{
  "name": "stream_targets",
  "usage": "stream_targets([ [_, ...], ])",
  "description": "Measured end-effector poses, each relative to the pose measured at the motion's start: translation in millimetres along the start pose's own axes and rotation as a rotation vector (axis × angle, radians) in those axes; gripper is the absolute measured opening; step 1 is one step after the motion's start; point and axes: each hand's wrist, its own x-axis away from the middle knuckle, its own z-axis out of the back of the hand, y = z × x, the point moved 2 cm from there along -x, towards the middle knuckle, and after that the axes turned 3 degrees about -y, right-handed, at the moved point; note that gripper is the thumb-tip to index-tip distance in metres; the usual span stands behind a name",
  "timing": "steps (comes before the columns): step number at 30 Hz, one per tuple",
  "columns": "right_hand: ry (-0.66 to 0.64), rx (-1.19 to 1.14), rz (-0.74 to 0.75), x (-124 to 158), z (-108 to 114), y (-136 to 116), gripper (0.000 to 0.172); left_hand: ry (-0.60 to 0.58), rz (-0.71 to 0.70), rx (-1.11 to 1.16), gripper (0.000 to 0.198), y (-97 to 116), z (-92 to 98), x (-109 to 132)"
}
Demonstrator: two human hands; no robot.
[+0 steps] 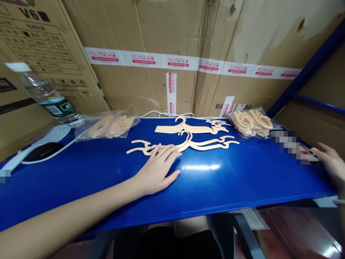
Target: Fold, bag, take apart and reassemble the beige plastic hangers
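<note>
My left hand (161, 169) rests palm down on the blue table, its fingers stretched out and the tips over the left arm of a cream plastic folding hanger (206, 146). It grips nothing. Two such hangers appear to lie overlapped there, hooks toward the back. Just behind them is a stack of several more cream hangers (169, 128), with small loose cream pieces (219, 124) at its right end. At the far right, my right hand (331, 162) has its fingers apart, the tips beside or touching the end of a flat, partly blurred object (293, 146).
Clear bags of cream parts lie at the back left (113, 126) and back right (252, 123). A water bottle (45, 95), a white fan-like object (52, 136) and a white cable (61, 145) stand or lie at left. Cardboard (145, 28) walls the back; a blue frame post (309, 64) rises at right.
</note>
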Motion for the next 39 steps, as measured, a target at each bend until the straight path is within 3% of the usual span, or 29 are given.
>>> stream_targets([
  [3,-0.035,-0.069,-0.139,13.0,9.9,-16.9,0.042,-0.004,-0.005,-0.004,0.042,0.4,0.5,-0.3],
  [4,-0.020,-0.082,-0.106,18.3,13.6,-32.8,0.039,-0.006,-0.008,-0.006,0.041,0.5,0.5,-0.3],
  [6,0.031,-0.121,0.099,30.2,19.9,-80.8,0.037,-0.006,-0.010,-0.010,0.041,0.5,0.5,0.1],
  [10,0.053,-0.396,0.502,59.1,20.5,-209.7,0.021,-0.003,-0.008,-0.014,0.042,0.7,0.3,1.1],
  [14,-0.259,-0.583,0.940,93.9,-1.4,-332.2,0.015,0.018,-0.006,-0.019,0.043,2.2,0.8,0.9],
  [17,-0.403,-0.612,1.130,119.5,-23.5,-387.3,0.018,0.048,0.022,-0.048,0.044,1.1,2.5,-0.6],
  [20,-0.469,-0.586,1.182,136.1,-42.8,-403.9,0.023,0.062,0.085,-0.090,0.047,-6.1,4.0,-2.3],
  [25,-0.554,-0.541,1.199,143.7,-59.2,-386.2,0.033,-0.057,0.149,-0.128,0.059,-24.4,-2.3,-2.6],
  [29,-0.598,-0.521,1.128,144.8,-64.8,-380.7,0.041,-0.127,0.187,-0.126,0.064,-31.1,-9.3,-1.8],
  [39,-0.634,-0.489,1.107,148.9,-65.2,-384.8,0.046,-0.111,0.203,-0.126,0.071,-30.6,-12.4,-1.7],
])
